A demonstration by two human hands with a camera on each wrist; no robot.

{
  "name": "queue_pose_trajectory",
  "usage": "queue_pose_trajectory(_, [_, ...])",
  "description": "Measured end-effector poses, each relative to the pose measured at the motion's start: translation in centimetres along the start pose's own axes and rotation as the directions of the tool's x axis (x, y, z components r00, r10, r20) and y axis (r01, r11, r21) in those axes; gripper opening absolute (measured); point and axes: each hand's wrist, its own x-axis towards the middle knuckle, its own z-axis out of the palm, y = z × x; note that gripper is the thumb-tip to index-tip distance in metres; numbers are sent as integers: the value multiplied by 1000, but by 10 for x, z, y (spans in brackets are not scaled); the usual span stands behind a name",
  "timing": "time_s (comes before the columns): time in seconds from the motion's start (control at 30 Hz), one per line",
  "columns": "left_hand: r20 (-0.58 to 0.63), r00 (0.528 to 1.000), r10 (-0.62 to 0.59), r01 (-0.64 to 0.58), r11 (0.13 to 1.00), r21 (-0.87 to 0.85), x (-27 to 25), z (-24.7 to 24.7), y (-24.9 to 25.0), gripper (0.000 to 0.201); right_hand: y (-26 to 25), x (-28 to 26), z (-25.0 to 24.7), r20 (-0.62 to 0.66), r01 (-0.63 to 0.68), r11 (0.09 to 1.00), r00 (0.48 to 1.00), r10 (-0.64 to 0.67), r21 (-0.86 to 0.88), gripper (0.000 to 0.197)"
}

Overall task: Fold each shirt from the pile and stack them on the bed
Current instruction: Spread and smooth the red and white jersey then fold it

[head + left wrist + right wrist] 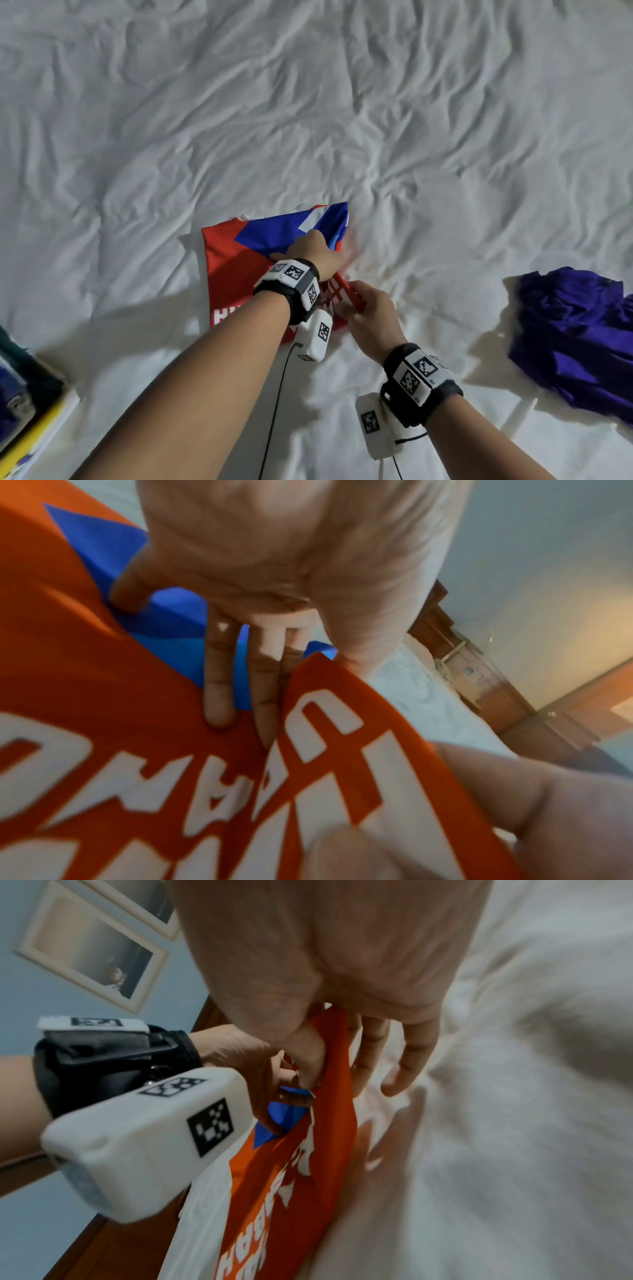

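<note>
At the bed's [308, 102] near left edge a box [30, 421] with a yellow side pokes into the head view, only partly seen. To its right, close to the near edge and about midway along it, lies the red shirt [229, 270], partly folded, with a blue panel toward the far side and white lettering near the person.

The left hand [310, 251] lies flat on this shirt, palm down. In the left wrist view its fingers [219, 685] are straight and pressed on the cloth where blue meets red, holding nothing.

Just right of it, the right hand [368, 305] pinches the shirt's right-hand edge. The right wrist view shows the thumb [308, 1053] on one face of the red cloth and the fingers [369, 1053] behind it, so the edge stands lifted off the sheet and leans toward the left hand. In the left wrist view this raised flap [342, 750], with white letters on it, touches the left hand's fingers.

Both wrists wear black straps with white marker blocks; a thin black cable [274, 404] runs along the left forearm.

Well apart, by the bed's right edge, a purple shirt [575, 342] lies crumpled on the sheet.
</note>
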Motion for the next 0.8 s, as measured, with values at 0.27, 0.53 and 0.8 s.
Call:
queue_pose_trajectory(0.27, [-133, 977, 164, -205, 886, -415, -32, -65, -68, 21, -60, -37, 52, -139, 194, 974, 974, -177, 116, 19])
queue_pose_trajectory(0.53, [-224, 973, 51, -180, 776, -604, -75, -149, -209, 31, -129, -75, 170, -71, 393, 919, 917, -393, -15, 23])
queue_pose_trajectory(0.8, [-137, 941, -311, 110, 661, -742, -68, -150, -363, 9, -123, -74, 261, -7, 453, 877, 888, -460, -158, 27])
